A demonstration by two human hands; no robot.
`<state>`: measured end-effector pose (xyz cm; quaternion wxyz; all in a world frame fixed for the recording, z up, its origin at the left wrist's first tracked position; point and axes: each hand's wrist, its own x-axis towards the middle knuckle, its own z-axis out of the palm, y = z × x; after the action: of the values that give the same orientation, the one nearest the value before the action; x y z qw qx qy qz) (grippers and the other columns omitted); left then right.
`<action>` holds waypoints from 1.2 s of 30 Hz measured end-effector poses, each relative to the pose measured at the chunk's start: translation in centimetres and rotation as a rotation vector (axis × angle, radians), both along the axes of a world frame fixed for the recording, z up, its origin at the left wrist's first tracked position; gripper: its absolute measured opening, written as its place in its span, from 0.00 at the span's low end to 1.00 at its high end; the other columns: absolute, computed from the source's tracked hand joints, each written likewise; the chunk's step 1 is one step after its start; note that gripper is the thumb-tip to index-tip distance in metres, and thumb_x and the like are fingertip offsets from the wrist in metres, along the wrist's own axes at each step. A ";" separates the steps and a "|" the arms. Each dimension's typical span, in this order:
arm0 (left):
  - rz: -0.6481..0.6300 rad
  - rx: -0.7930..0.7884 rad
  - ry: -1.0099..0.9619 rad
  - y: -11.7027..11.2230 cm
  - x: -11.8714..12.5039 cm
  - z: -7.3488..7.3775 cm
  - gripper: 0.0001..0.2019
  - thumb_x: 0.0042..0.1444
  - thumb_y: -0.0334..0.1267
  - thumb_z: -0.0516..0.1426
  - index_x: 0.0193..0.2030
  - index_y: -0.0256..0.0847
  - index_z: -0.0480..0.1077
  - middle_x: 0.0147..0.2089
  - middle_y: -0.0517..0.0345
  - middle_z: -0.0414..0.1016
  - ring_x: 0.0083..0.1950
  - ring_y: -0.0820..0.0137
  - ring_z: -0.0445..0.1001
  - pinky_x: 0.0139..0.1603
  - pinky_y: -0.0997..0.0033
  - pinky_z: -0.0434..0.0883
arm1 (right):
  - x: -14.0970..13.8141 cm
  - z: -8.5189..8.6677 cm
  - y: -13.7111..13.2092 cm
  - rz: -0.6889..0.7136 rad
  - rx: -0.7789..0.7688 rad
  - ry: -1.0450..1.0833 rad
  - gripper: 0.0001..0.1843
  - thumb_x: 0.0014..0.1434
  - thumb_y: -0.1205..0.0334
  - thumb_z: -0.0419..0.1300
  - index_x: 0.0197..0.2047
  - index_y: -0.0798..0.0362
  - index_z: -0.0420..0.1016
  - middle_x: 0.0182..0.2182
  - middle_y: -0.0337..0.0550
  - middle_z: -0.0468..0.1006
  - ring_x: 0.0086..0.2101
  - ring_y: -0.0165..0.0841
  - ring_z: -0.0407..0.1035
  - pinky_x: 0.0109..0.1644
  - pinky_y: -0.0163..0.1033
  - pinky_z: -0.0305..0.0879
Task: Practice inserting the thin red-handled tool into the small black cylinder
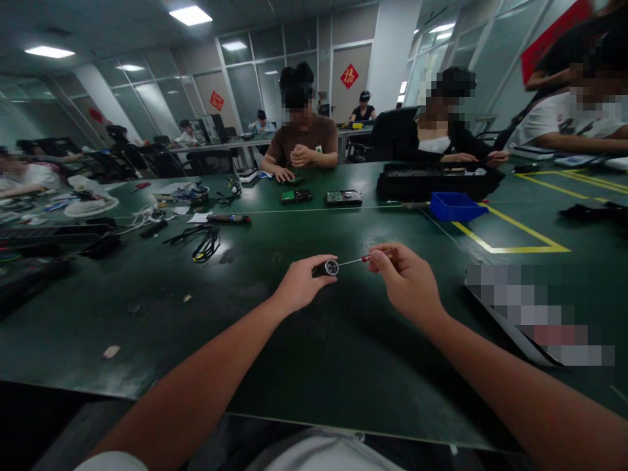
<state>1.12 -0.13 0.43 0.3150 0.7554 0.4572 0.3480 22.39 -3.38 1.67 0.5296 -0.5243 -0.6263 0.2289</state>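
My left hand (299, 284) is closed round a small black cylindrical part (328, 267) with a round silvery end, held just above the green table (304, 340). My right hand (407, 281) pinches a thin screwdriver (360, 260) with a reddish handle. Its metal shaft points left, and its tip meets the silvery end of the black part. Both forearms reach in from the bottom edge of the view.
Black cables (203, 241) and a dark tool (228, 218) lie at the far left. Circuit boards (321, 196), a black tray (432, 180) and a blue bin (456, 206) sit farther off. A blurred flat item (530, 314) lies at the right. Other people sit across the table.
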 end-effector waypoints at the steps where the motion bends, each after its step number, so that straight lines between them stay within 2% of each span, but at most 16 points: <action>1: 0.014 -0.009 -0.003 0.0 0.0 0.0 0.23 0.53 0.32 0.66 0.57 0.43 0.75 0.55 0.55 0.79 0.57 0.62 0.75 0.61 0.62 0.68 | 0.1 0.1 -0.1 -0.020 -0.012 -0.034 0.16 0.64 0.46 0.58 0.42 0.51 0.76 0.31 0.44 0.82 0.32 0.38 0.76 0.36 0.43 0.69; 6: 0.022 0.006 -0.004 0.0 -0.1 -0.1 0.21 0.54 0.33 0.66 0.56 0.43 0.75 0.54 0.55 0.79 0.55 0.62 0.76 0.61 0.60 0.68 | 0.2 0.4 -0.2 -0.069 -0.020 -0.105 0.17 0.65 0.47 0.56 0.41 0.51 0.76 0.28 0.43 0.80 0.29 0.36 0.74 0.32 0.41 0.64; 18: 0.030 0.016 0.000 0.1 -0.4 -0.5 0.21 0.55 0.34 0.66 0.56 0.45 0.75 0.55 0.54 0.78 0.57 0.61 0.75 0.64 0.56 0.67 | 0.3 0.2 -0.2 0.053 0.047 -0.098 0.16 0.65 0.49 0.57 0.43 0.52 0.76 0.31 0.44 0.82 0.32 0.38 0.77 0.37 0.43 0.67; 21: 0.040 0.016 0.008 0.1 -0.3 -0.5 0.21 0.54 0.34 0.66 0.56 0.44 0.76 0.55 0.54 0.78 0.58 0.61 0.75 0.63 0.57 0.67 | 0.2 0.4 -0.3 0.047 0.060 -0.134 0.15 0.64 0.49 0.58 0.43 0.52 0.77 0.30 0.43 0.82 0.31 0.37 0.77 0.36 0.42 0.66; 29: 0.014 0.045 0.019 0.1 -0.2 -0.8 0.22 0.54 0.34 0.67 0.56 0.45 0.76 0.57 0.55 0.78 0.60 0.61 0.73 0.65 0.58 0.65 | 0.1 0.6 -0.2 -0.085 0.018 -0.133 0.18 0.63 0.45 0.59 0.37 0.51 0.78 0.28 0.43 0.82 0.30 0.37 0.76 0.34 0.41 0.65; 34: -0.004 0.075 0.034 0.1 -0.2 -0.8 0.21 0.54 0.35 0.67 0.56 0.46 0.76 0.55 0.55 0.79 0.58 0.62 0.74 0.63 0.59 0.67 | 0.3 0.8 -0.4 -0.127 0.029 -0.216 0.22 0.59 0.41 0.62 0.26 0.50 0.74 0.20 0.38 0.75 0.22 0.33 0.69 0.28 0.39 0.59; 36: -0.007 0.076 0.045 0.1 -0.2 -0.8 0.21 0.54 0.35 0.66 0.56 0.46 0.76 0.55 0.55 0.79 0.58 0.62 0.75 0.63 0.59 0.66 | 0.3 0.8 -0.5 -0.122 0.038 -0.237 0.21 0.59 0.42 0.63 0.25 0.50 0.73 0.19 0.38 0.74 0.21 0.32 0.68 0.27 0.39 0.58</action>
<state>0.89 -0.05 -0.35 0.2771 0.7760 0.4479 0.3470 22.72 -3.85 2.46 0.4746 -0.5747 -0.6557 0.1210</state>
